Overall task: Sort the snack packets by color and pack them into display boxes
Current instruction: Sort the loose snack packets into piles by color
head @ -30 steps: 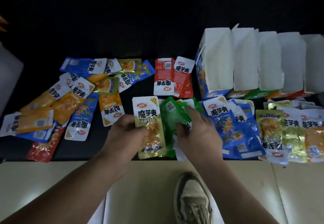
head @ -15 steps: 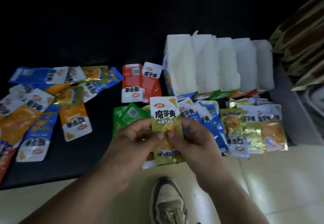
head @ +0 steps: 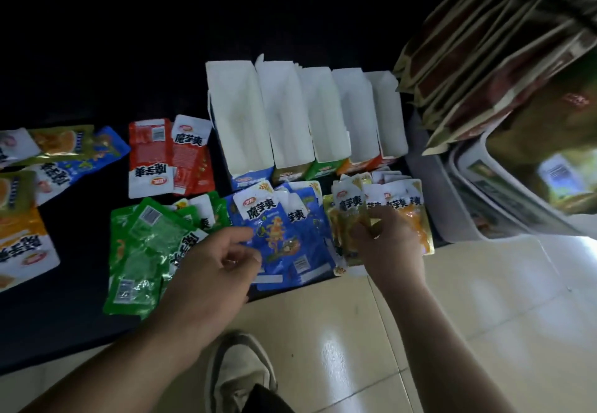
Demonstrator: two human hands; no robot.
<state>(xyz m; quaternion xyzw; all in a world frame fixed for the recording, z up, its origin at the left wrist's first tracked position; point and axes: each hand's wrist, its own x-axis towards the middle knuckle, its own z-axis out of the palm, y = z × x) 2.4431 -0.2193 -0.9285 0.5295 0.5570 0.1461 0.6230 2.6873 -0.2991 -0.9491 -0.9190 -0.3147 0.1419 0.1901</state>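
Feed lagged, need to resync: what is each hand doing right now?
Left hand: open, fingers loosely curled, holding nothing.
Right hand: pinching a gold packet.

Orange packet (head: 22,244) cut at left edge, bags (head: 484,51) blurred, right hand (head: 391,244) covers gold packet (head: 343,233)
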